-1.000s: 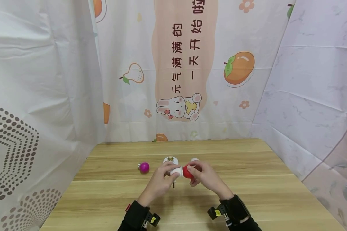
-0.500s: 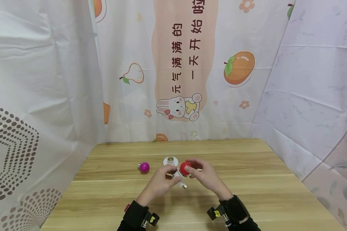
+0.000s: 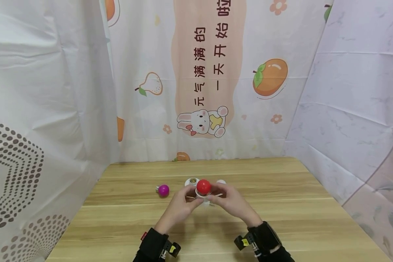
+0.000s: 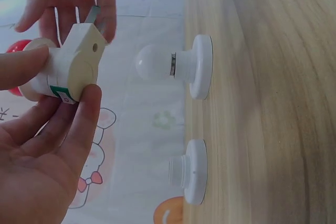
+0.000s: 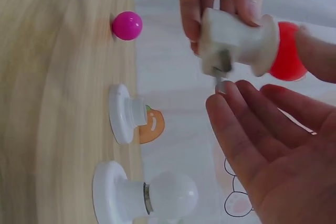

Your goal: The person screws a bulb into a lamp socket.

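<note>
My left hand (image 3: pixel 179 208) grips a white plug-in lamp socket (image 4: pixel 73 69), its thumb and fingers round the body. A round red bulb (image 3: pixel 203 187) sits in the socket's mouth and points up in the head view. Flat metal prongs (image 4: pixel 93 15) stick out from the side of the socket. My right hand (image 3: pixel 234 204) is beside the bulb, its fingers extended near the prongs in the right wrist view. Its thumb (image 5: pixel 317 56) overlaps the red bulb there; whether it touches, I cannot tell.
Behind the hands stands a round white lamp base (image 3: pixel 188 182) with a bare screw socket. To its right, another base (image 4: pixel 202 66) bears a white bulb (image 4: pixel 153 62). A purple bulb (image 3: pixel 163 190) lies on the wooden table (image 3: pixel 124 225) at left. Printed curtains surround the table.
The socket and red bulb have turned from lying sideways to upright. My right hand has loosened from the bulb, its fingers now extended beside it.
</note>
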`<state>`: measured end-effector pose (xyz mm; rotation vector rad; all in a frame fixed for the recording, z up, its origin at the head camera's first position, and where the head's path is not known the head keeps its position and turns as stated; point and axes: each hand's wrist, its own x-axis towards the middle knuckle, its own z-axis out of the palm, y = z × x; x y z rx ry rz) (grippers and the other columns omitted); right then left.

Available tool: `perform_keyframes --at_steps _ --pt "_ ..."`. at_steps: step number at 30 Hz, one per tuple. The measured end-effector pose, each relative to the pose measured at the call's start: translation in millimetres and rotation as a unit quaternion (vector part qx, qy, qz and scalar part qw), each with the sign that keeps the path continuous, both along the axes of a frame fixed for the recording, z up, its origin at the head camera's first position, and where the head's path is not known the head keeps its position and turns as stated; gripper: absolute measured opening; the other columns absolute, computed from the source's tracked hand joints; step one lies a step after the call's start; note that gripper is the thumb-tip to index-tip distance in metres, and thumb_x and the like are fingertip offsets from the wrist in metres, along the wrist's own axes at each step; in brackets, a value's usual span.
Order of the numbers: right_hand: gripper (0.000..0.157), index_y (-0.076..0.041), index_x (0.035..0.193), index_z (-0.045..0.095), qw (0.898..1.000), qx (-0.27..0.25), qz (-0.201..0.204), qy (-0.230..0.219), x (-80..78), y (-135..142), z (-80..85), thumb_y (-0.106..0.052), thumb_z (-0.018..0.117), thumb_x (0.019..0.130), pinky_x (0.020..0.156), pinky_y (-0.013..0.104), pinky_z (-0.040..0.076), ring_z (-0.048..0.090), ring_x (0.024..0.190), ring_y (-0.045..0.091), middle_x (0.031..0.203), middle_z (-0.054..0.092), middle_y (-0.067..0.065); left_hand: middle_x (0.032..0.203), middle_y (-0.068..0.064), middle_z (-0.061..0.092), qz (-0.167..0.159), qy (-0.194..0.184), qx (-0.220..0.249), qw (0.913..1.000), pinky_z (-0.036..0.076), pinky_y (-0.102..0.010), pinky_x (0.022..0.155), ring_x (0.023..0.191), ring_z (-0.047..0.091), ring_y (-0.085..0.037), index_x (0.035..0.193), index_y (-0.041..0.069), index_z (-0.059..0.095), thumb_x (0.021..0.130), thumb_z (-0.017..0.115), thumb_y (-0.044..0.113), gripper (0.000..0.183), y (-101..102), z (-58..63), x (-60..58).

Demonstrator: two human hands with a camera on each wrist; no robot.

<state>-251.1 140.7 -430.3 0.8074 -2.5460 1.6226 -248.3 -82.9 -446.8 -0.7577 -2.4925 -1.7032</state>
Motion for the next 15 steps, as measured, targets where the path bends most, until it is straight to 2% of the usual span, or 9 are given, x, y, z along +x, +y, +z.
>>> perform_keyframes --at_steps 4,8,15 --pt "0.041 -0.007 0.131 0.066 1.0 0.001 0.018 -0.002 -1.2 -2.7 -4.2 -0.019 0.076 0.093 0.087 0.033 0.057 0.067 0.101 0.02 0.114 0.071 0.003 0.115 -0.001 0.068 -0.002 -0.013 0.026 0.9996 0.055 -0.028 0.092 0.108 0.065 -0.019 0.132 0.016 0.063 0.094 0.075 0.026 0.041 0.2 0.3 0.2" --pt "0.04 -0.004 0.129 0.065 1.0 -0.009 0.017 0.012 -1.1 -1.8 -7.1 -0.012 0.076 0.092 0.085 0.033 0.058 0.067 0.099 0.022 0.113 0.071 0.007 0.116 -0.002 0.067 -0.017 -0.019 0.039 0.9989 0.055 -0.028 0.091 0.109 0.064 -0.021 0.131 0.016 0.064 0.093 0.076 0.024 0.04 1.7 0.8 -0.6" --pt "0.042 -0.007 0.13 0.066 1.0 0.012 0.014 0.023 -2.2 -5.2 -11.4 -0.009 0.077 0.09 0.084 0.035 0.058 0.067 0.095 0.017 0.111 0.071 0.002 0.115 -0.003 0.069 -0.026 -0.021 0.022 0.9992 0.056 -0.028 0.089 0.104 0.066 -0.02 0.123 0.012 0.066 0.092 0.077 0.017 0.033 0.0 -1.1 -2.6"
